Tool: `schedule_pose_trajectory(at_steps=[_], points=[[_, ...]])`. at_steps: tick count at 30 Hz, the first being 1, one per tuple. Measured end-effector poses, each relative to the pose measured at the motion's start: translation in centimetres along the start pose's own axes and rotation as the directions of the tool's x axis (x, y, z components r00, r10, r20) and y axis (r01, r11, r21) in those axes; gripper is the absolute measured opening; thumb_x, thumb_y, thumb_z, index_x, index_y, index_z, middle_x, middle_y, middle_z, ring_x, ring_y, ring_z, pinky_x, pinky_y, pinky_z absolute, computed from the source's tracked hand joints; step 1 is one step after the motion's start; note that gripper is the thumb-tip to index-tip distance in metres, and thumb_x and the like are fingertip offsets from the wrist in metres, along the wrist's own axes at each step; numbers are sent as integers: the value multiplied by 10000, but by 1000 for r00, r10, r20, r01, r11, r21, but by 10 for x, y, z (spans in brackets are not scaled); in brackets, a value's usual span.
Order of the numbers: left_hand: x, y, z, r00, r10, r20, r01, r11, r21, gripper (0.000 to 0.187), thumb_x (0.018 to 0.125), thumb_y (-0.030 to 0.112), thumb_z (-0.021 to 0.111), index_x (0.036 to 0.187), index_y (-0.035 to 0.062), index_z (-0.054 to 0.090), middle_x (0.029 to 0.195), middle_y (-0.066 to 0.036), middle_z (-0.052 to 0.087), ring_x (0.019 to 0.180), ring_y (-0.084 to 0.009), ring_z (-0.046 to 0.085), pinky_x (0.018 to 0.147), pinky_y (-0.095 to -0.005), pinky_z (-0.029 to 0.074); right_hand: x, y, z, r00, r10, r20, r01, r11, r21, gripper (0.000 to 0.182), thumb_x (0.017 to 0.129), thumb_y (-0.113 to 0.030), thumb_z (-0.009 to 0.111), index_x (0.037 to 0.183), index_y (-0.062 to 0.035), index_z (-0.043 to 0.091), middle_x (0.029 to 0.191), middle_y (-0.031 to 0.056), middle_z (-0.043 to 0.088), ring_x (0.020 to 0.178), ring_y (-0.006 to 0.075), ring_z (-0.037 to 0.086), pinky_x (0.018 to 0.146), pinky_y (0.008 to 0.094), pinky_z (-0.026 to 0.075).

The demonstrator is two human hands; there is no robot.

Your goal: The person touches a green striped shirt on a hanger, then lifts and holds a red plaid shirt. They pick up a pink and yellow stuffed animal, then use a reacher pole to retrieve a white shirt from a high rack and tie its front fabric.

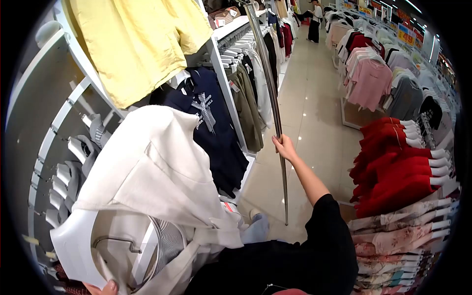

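My right hand [284,146] is wrapped around a long, shiny metal pole [269,83], which slants down toward the tiled floor. At the lower left edge, my left hand [105,289] grips a white hanger [78,243] by its end; only the fingertips show. A cream sweatshirt [147,167] hangs on this hanger, draped across the left middle of the view, with a striped band inside its neck. The hanger's metal hook [118,241] shows within the neck opening. Behind the sweatshirt hangs a navy top [216,132] with white lettering and a striped bow.
Yellow shorts [137,44] hang high on the left, above a curved rail [49,132] with grey garments. Olive trousers [243,108] hang beyond. Red garments [393,167] and floral ones [393,241] line the right. A tiled aisle [314,93] runs back to a distant person [314,22].
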State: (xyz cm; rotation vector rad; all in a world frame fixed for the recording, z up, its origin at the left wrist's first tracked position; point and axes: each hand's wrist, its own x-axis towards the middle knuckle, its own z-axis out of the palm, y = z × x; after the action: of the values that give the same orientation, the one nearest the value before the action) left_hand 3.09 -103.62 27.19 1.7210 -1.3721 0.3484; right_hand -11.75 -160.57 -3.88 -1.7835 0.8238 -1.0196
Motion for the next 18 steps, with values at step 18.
schedule_pose_trajectory(at_steps=[18], points=[[62, -58, 103, 933, 145, -331, 59, 842, 536, 550, 808, 221, 596, 1245, -18, 363, 1178, -265, 464, 1037, -353, 522, 868, -549, 440, 299, 87, 89, 970, -44, 238, 60, 996, -63, 384, 859, -340, 576, 686, -31, 427, 526, 33, 474, 466, 121, 520, 453, 292, 427]])
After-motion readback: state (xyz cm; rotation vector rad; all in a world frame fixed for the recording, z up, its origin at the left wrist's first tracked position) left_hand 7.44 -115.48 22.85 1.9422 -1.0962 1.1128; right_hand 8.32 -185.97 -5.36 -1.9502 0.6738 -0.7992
